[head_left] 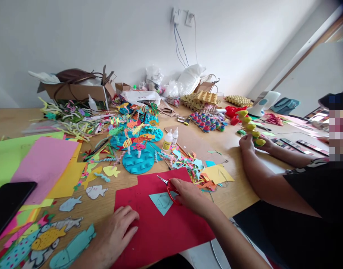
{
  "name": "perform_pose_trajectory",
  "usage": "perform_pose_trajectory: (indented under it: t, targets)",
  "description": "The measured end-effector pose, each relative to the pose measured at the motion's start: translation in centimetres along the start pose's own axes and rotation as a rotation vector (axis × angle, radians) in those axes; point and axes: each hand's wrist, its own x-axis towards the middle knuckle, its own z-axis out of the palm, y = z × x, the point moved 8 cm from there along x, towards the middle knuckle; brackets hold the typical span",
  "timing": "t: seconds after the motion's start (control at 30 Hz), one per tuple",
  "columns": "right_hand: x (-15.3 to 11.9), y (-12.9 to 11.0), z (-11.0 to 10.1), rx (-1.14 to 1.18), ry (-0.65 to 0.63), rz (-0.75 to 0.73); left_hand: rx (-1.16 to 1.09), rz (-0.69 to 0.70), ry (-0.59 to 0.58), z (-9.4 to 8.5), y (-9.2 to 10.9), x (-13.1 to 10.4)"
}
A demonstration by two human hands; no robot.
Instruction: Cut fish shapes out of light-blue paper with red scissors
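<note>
My right hand (pixel 188 196) is closed on red-handled scissors (pixel 171 192), their metal tips pointing up and left. Below them a light blue paper piece (pixel 161 203) with a fish outline drawn on it lies on a large red sheet (pixel 151 231). My left hand (pixel 118 231) rests at the red sheet's left side with its fingers apart, holding nothing. Left of it are paper fish, among them a yellow dotted fish (pixel 48 238), a teal fish (pixel 73 248) and a white fish (pixel 96 192).
A black phone (pixel 11 205) and coloured paper (pixel 44 164) lie at left. Behind the red sheet stand glue bottles (pixel 167 140) and a blue disc (pixel 138 162) bearing paper fish. Paper scraps (pixel 188 164) lie behind. At right another person's hands hold a yellow egg-carton strip (pixel 251 129).
</note>
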Motion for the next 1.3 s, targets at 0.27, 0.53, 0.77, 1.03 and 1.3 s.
perform_pose_trajectory:
  t: [0.27, 0.53, 0.77, 1.03, 1.3]
  targets:
    - [-0.1, -0.3, 0.2, -0.012, 0.015, -0.040, 0.028, -0.031, 0.020, 0.0, 0.3, -0.3]
    - [0.4, 0.1, 0.2, -0.013, 0.039, -0.006, 0.073, -0.047, -0.006, 0.5, 0.0, -0.1]
    - [-0.9, -0.8, -1.7, 0.057, 0.066, -0.027, -0.012, -0.110, 0.002, 0.0, -0.4, 0.0]
    - [-2.4, -3.1, -5.6, 0.355, 0.116, -0.105, -0.677, -0.074, 0.305, -3.6, -0.3, 0.3]
    - [-0.9, -6.2, -6.3, 0.793, 0.070, -0.186, -1.054, -0.140, 0.189, -5.4, 0.8, 1.8]
